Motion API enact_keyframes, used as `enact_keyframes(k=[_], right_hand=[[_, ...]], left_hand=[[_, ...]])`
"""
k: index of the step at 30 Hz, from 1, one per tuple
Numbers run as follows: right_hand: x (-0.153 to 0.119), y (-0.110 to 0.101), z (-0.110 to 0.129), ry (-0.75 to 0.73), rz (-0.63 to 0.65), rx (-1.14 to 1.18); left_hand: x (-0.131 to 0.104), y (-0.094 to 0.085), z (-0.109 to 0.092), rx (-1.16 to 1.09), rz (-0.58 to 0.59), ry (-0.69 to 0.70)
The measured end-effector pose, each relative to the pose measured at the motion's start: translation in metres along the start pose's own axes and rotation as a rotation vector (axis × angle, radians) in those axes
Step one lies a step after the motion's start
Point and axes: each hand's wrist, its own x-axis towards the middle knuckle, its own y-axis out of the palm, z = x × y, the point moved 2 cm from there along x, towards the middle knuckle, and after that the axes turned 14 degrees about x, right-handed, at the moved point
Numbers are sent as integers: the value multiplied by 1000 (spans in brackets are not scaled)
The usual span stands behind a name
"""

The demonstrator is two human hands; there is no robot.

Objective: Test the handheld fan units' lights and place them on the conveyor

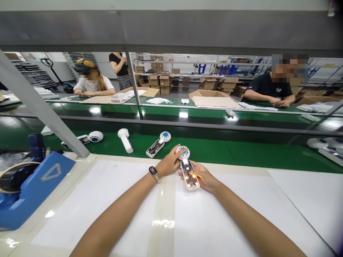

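A small hand-held fan (187, 168) without its cover, circuit board exposed and lit orange, lies at the far edge of the white table (107, 200). My right hand (205, 177) grips its handle from the right side. My left hand (169, 164), with a smart band on the wrist, rests its fingers on the round white fan head with the blue centre. Both hands are on the same unit, close to the green conveyor belt (227, 150).
On the belt lie another open fan unit (158, 144), a closed white fan (125, 140) and one more unit (89, 137) further left. A blue tool stand (32, 189) sits at my left beside a slanted grey frame post (40, 107). Other people work across the line.
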Motion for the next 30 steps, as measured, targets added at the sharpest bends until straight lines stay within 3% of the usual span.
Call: enact_keyframes(k=[30], right_hand=[[-3,4,1,-15,35,39]], left_hand=[[1,2,0,-3,11,-2]])
